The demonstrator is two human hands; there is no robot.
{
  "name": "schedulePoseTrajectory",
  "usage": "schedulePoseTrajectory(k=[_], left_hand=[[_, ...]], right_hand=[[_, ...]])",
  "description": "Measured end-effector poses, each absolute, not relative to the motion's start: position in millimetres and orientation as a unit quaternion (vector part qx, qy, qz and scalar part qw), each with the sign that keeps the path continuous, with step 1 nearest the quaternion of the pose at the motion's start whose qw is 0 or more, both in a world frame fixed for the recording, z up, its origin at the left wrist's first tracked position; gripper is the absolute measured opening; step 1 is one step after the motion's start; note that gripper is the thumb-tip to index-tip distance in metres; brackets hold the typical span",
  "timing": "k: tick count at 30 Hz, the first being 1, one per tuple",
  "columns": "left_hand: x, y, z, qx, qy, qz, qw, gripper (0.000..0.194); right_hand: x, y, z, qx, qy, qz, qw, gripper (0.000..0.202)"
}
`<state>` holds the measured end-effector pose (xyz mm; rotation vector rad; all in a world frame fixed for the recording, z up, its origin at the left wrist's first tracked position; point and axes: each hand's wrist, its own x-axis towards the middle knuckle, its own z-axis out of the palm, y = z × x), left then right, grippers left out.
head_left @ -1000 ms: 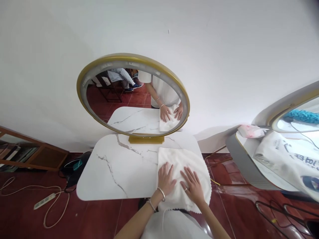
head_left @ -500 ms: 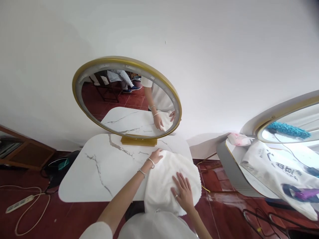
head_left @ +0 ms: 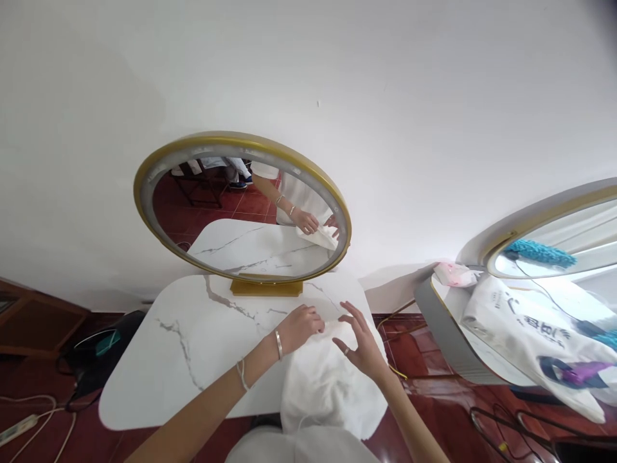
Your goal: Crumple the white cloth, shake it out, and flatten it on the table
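A white cloth (head_left: 332,392) lies over the right front part of the marble-patterned table (head_left: 159,360), its far edge lifted. My left hand (head_left: 299,328), with bracelets on the wrist, has its fingers closed on that far edge. Just to the right, my right hand (head_left: 359,341), wearing a ring, hovers over the cloth with thumb and fingers apart. Behind them stands an oval gold-framed mirror (head_left: 241,276), which reflects both hands and the cloth.
At the right is a second table (head_left: 436,328) with a white printed cloth (head_left: 520,321), a packet (head_left: 453,274) and a purple item (head_left: 581,373). Cables and a power strip (head_left: 18,429) lie on the red floor at left. A seated person's legs show in the mirror.
My left hand has raised the cloth's far edge. My right hand has come up off the cloth and moved toward its far edge, fingers spread. The view has shifted slightly.
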<state>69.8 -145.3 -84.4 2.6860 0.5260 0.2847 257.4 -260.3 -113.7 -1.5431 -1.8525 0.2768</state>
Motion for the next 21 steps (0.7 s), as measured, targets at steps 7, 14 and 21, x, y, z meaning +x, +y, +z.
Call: schedulePoseTrajectory(k=[7, 14, 21], left_hand=[[45, -153, -8, 0.979, 0.081, 0.174, 0.062, 0.034], [28, -161, 57, 0.977, 0.066, 0.204, 0.016, 0.03], [-10, -155, 124, 0.971, 0.118, 0.204, 0.039, 0.03]], right_hand=[[231, -254, -41, -0.536, -0.733, 0.256, 0.331, 0.01], [240, -262, -2, -0.541, -0.744, 0.261, 0.294, 0.028], [282, -288, -9, -0.586, -0.683, 0.305, 0.312, 0.042]])
